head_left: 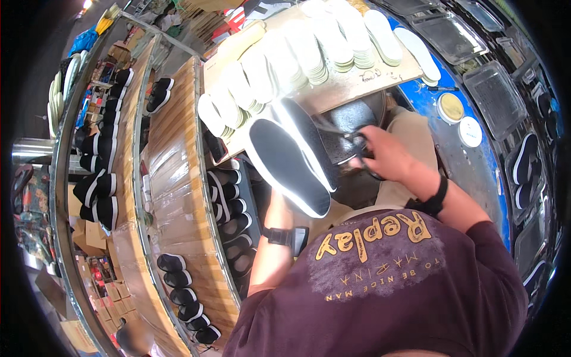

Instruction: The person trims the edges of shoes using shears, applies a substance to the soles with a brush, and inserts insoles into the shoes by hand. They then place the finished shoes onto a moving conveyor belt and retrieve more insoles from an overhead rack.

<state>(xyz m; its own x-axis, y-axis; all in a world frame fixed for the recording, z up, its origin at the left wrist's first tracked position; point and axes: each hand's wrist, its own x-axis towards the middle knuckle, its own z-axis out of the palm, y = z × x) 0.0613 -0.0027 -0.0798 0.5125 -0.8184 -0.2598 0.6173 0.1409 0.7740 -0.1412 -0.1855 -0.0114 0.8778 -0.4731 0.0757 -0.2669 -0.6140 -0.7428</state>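
My left hand [281, 203] holds up a pair of black shoes with white soles, its fingers hidden behind them. The front shoe [288, 166] turns a broad black face with a white rim upward, and the second shoe [304, 140] lies alongside it to the right. A pair of dark-handled scissors [358, 143] is in my right hand [380, 156], with its fingers closed round the handles. The scissors are right beside the second shoe; whether they touch it I cannot tell.
Stacks of white insoles [303, 56] cover a board [380, 80] ahead. A yellow-topped tub [450, 107] and a white lid [470, 131] sit on the blue bench at right. Black shoes line a wooden rack [178, 178] at left. Clear plastic trays [493, 92] hang far right.
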